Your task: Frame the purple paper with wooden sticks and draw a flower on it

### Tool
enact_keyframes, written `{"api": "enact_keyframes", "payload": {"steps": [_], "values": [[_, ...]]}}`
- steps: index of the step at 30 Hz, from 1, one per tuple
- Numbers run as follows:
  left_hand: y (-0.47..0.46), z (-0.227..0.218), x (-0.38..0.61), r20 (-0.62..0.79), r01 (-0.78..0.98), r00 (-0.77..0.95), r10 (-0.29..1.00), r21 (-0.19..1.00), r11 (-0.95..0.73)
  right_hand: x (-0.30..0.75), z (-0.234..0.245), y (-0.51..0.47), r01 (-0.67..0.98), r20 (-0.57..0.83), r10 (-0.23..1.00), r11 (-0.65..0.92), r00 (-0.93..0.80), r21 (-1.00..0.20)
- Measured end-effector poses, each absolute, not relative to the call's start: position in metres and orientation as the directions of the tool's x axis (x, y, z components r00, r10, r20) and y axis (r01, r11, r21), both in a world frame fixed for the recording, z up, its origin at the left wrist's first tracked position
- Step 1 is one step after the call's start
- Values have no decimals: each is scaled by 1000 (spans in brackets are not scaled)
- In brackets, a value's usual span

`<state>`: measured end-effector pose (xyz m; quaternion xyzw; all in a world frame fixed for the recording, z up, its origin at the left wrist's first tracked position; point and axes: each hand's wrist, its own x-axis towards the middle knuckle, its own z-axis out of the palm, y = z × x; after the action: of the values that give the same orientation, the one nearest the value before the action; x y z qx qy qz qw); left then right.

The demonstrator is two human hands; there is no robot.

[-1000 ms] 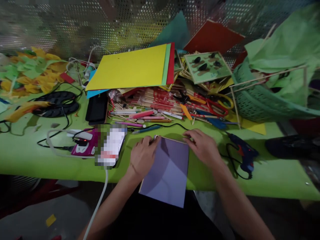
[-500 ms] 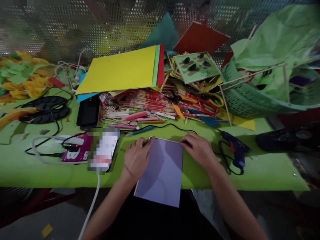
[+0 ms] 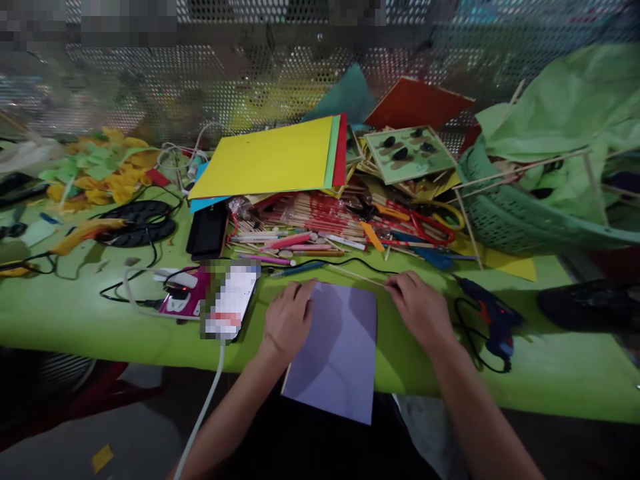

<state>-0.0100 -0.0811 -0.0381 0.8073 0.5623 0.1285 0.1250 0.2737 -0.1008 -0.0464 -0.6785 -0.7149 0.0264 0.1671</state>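
A lilac sheet of card lies on the green table and hangs over its near edge. My left hand rests flat on the sheet's upper left corner, fingers together and stretched out. My right hand is just past the sheet's upper right corner, its fingertips pinched on a thin wooden stick that lies along the sheet's far edge.
A phone on a white cable lies left of my left hand. A blue glue gun lies to the right. Behind are pens, sticks, scissors, stacked coloured card and a green basket.
My right hand has slid right, off the sheet's corner, and now pinches a thin stick drawn out along the far edge. The camera view has tilted up slightly.
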Motion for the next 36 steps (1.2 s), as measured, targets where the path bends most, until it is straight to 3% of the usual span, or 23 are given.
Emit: {"api": "enact_keyframes", "payload": {"steps": [4,7,10,15,24,28,33,36], "values": [[-79,-34,-9,94,910,254,963,314,-271,270,-43,-102,952,243,966,-6,84,-305],[-78,-32,-8,86,921,223,971,308,-239,258,-38,-102,913,243,969,138,-45,-383],[-78,-31,-6,63,930,210,976,295,-220,244,-35,-101,909,202,959,257,-199,-328],[-85,-30,-9,49,925,207,977,316,-212,235,-34,-101,923,150,956,283,-250,-262],[-131,-32,-33,106,844,162,981,501,-194,236,-53,-114,855,166,911,411,-377,-317],[-171,-21,-58,32,780,173,984,606,-157,240,-66,-122,839,193,888,458,-417,-296],[-215,-8,-79,-314,746,99,944,652,139,243,-72,-131,834,212,882,469,-422,-291],[-223,-9,-83,-385,675,150,910,713,190,242,-74,-135,823,218,874,484,-435,-297]]}}
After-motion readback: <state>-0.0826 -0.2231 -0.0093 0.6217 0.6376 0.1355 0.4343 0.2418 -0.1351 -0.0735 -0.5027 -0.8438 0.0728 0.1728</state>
